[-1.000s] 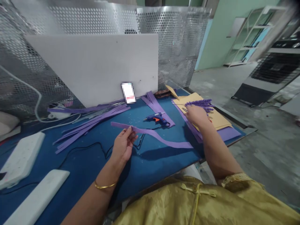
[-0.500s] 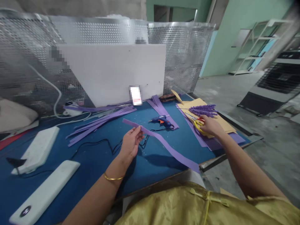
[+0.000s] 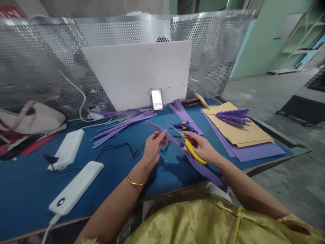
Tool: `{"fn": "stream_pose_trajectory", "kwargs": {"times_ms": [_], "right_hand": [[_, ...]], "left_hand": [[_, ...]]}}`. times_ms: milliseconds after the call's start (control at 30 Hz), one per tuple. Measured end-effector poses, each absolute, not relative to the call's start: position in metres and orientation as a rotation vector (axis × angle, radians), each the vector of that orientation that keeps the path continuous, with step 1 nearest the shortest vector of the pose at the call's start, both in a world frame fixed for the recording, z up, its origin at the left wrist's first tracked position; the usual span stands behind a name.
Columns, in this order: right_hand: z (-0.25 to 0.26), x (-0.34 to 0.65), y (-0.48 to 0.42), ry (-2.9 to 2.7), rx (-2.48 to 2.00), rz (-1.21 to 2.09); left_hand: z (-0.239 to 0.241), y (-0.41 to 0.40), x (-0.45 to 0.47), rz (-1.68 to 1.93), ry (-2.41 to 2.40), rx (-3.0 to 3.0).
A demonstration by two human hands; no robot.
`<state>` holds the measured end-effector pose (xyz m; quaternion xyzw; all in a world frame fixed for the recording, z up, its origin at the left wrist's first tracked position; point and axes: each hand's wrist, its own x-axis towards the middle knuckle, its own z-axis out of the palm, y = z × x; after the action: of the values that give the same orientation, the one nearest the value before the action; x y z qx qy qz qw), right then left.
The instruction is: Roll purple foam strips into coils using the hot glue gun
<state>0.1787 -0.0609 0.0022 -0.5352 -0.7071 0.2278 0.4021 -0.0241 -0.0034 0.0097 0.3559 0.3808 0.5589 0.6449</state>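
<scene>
My left hand (image 3: 154,146) pinches a long purple paper strip (image 3: 200,168) near its upper end. The strip slants down to the right, and its far end hangs at the table's front edge. My right hand (image 3: 203,146) is closed round a pair of scissors (image 3: 193,152) with yellow and red handles. Their blades point up and left, just above the strip; whether they touch it I cannot tell. Behind the blades lies a blue glue gun (image 3: 186,126) with an orange trigger, partly hidden.
Purple strips (image 3: 122,127) lie at the back left. Brown sheets (image 3: 243,130) over purple ones bear purple lavender-like sprigs (image 3: 234,117) on the right. A power strip (image 3: 68,149) and a white device (image 3: 77,188) stand left, a lit phone (image 3: 156,99) against the white board (image 3: 137,74).
My right hand has brought the scissors left from the brown sheets to the purple strip. My left hand still holds the strip. The view has turned somewhat to the left.
</scene>
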Motion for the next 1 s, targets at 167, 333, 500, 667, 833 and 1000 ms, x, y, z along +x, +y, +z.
{"fn": "stream_pose_trajectory", "kwargs": {"times_ms": [167, 333, 500, 667, 833, 1000], "right_hand": [[0.004, 0.170, -0.066, -1.888, -1.471, 0.423], [0.006, 0.164, -0.071, -1.945, -1.509, 0.361], [0.003, 0.161, -0.073, -1.981, -1.515, 0.328], [-0.003, 0.156, -0.074, -1.974, -1.523, 0.283], [-0.005, 0.150, -0.076, -1.975, -1.563, 0.276], [-0.008, 0.146, -0.076, -1.972, -1.583, 0.282]], "left_hand": [[0.010, -0.005, -0.022, 1.302, 0.864, 0.769], [0.009, -0.006, -0.021, 1.252, 0.843, 0.763], [0.008, -0.006, -0.021, 1.239, 0.837, 0.719], [0.006, -0.006, -0.021, 1.241, 0.826, 0.704], [0.004, -0.006, -0.021, 1.207, 0.835, 0.688], [0.003, -0.006, -0.020, 1.210, 0.832, 0.642]]}}
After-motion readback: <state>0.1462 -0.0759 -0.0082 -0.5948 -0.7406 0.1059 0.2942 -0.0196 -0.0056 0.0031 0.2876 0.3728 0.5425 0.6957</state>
